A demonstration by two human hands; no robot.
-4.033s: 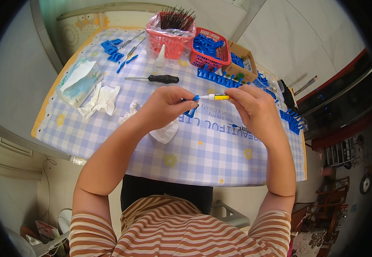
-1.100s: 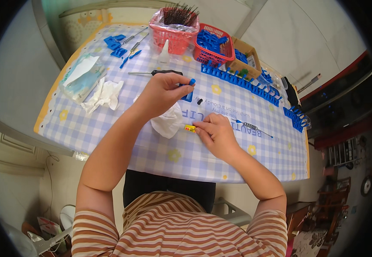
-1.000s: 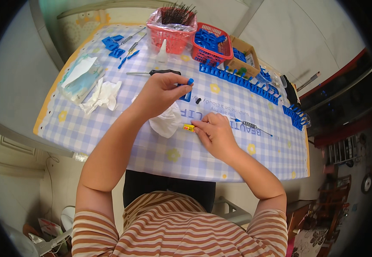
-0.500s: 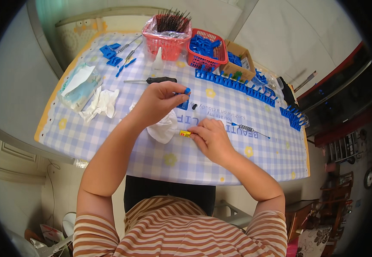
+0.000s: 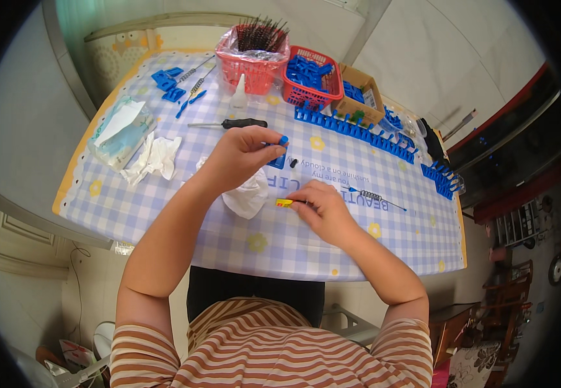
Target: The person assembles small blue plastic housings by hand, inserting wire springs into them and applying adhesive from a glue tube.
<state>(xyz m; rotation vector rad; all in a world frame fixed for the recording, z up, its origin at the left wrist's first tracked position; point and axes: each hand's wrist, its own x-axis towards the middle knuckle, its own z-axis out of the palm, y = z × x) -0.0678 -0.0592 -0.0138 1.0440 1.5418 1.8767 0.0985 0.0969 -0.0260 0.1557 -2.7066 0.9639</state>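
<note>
My left hand [image 5: 245, 154] pinches a small blue plastic piece [image 5: 283, 140] whose rounded end sticks out past the fingertips. Partly behind those fingers, a flat blue part [image 5: 277, 158] shows; whether it joins the pinched piece I cannot tell. Between the thumb and fingers of my right hand [image 5: 322, 205] is a small yellow tube [image 5: 284, 202], held low over the table. Crumpled white tissue [image 5: 247, 195] lies below my left hand, partly hidden by it. A small black cap-like piece [image 5: 293, 163] rests between the two hands.
Beyond my hands lie a black-handled screwdriver [image 5: 245, 123] and a white nozzle bottle [image 5: 239, 97]. Red baskets [image 5: 248, 71] and a cardboard box [image 5: 367, 107] stand at the back, beside rows of blue parts [image 5: 355, 131]. A spring-like piece [image 5: 371, 195] lies right; a tissue pack [image 5: 122, 132] sits left.
The yellow tube has moved slightly right, away from the tissue, and turned a little in my right hand's fingers. My left hand keeps its pinch in nearly the same place.
</note>
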